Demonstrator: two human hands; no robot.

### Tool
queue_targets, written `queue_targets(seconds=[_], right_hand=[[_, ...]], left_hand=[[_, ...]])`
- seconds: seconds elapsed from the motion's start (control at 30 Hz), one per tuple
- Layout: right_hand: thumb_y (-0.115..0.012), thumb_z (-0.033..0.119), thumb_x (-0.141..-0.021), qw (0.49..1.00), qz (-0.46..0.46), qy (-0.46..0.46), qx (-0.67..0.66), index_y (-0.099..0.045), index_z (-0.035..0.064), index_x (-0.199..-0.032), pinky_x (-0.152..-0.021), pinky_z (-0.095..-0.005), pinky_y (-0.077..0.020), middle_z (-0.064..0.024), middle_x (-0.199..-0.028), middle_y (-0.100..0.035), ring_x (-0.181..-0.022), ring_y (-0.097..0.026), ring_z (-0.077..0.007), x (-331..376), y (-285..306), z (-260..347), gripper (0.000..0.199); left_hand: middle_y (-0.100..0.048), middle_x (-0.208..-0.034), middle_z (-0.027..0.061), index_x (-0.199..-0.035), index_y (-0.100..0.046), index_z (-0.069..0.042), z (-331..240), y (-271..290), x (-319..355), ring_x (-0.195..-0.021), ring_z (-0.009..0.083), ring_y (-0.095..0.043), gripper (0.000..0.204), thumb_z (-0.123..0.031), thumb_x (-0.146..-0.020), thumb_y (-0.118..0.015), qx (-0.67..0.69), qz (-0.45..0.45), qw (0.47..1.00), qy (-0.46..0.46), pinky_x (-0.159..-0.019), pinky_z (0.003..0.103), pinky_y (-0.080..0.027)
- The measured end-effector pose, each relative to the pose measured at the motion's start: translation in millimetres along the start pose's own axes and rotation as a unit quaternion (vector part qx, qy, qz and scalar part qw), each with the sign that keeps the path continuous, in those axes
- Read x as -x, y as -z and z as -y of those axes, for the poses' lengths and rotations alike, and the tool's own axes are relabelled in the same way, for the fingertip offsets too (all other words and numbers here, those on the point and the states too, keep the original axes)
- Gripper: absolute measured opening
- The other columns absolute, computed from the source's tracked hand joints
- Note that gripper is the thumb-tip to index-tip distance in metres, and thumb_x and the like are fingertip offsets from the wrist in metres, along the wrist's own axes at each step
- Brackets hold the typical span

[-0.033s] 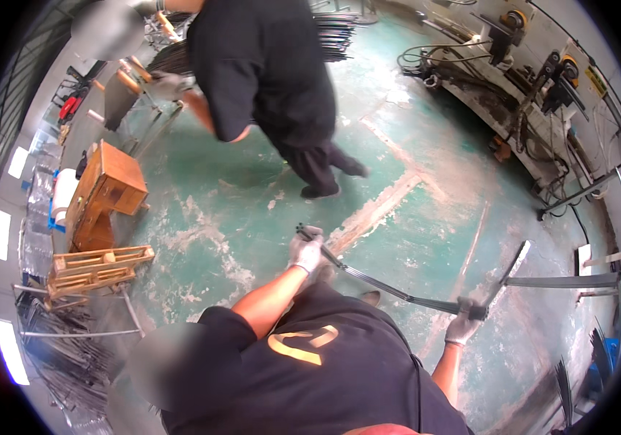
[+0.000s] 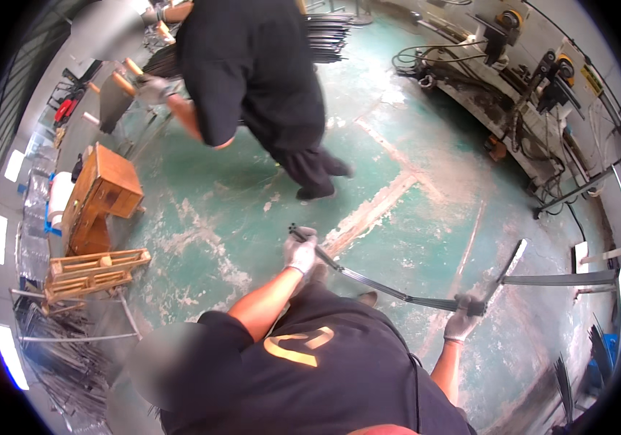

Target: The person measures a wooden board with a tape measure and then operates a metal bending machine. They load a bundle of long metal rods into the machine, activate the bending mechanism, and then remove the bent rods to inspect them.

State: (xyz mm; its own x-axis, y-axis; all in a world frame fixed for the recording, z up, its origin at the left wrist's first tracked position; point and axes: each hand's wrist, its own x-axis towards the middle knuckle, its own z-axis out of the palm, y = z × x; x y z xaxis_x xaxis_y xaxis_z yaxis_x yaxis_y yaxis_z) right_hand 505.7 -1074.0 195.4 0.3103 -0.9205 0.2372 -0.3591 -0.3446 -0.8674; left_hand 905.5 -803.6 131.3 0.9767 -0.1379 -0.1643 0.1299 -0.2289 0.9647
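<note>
My left hand (image 2: 302, 251), in a white glove, grips one end of a bundle of thin dark metal rods (image 2: 390, 290). My right hand (image 2: 463, 324), also gloved, grips the other end. The bundle sags slightly between the two hands, above a green painted floor (image 2: 238, 210). My black shirt with a yellow mark fills the lower middle of the view.
Another person in black (image 2: 252, 80) bends over a bench at the top left. A wooden box (image 2: 104, 190) and a small pallet (image 2: 93, 270) stand at the left. Machines and cables (image 2: 513, 80) line the right wall. Flat steel bars (image 2: 558, 279) lie at the right.
</note>
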Motion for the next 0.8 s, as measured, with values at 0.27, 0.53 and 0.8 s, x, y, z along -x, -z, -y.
queue_targets(seconds=[0.27, 0.53, 0.8], right_hand=[[-0.058, 0.029, -0.109, 0.956, 0.003, 0.24, 0.169, -0.055, 0.0053, -0.08, -0.068, -0.0369, -0.048, -0.003, -0.077, -0.055, -0.077, -0.059, -0.0181, -71.7, -42.9, 93.9, 0.038], [-0.069, 0.027, -0.105, 0.998, 0.031, 0.047, 0.003, -0.059, 0.0082, -0.085, -0.055, -0.0265, -0.0381, 0.0045, -0.07, -0.051, -0.062, -0.048, -0.0066, -97.2, -134.8, 195.1, 0.03], [-0.069, 0.031, -0.106, 0.995, -0.02, 0.004, -0.098, -0.056, 0.0116, -0.08, -0.053, -0.0249, -0.0304, 0.0071, -0.066, -0.046, -0.057, -0.041, -0.0045, -123.0, -254.3, 281.2, 0.035]], left_hand=[[-0.073, -0.088, 0.0033, -0.093, -0.075, -0.006, -8.6, 36.7, -46.4, -0.086, 0.0154, -0.069, 0.01, 0.0, -0.085, -0.073, 0.019, -0.02, 0.999, 0.033, -0.082, 0.032, -0.055], [-0.073, -0.086, 0.002, -0.091, -0.075, -0.005, -35.6, 98.8, -149.4, -0.082, 0.0142, -0.068, 0.006, -0.004, -0.085, -0.074, -0.037, 0.017, 0.998, 0.04, -0.08, 0.033, -0.054], [-0.075, -0.092, 0.0032, -0.103, -0.075, -0.009, -53.8, 164.7, -278.6, -0.091, 0.0163, -0.07, 0.02, -0.019, -0.086, -0.079, -0.038, -0.005, 0.999, 0.016, -0.09, 0.033, -0.054]])
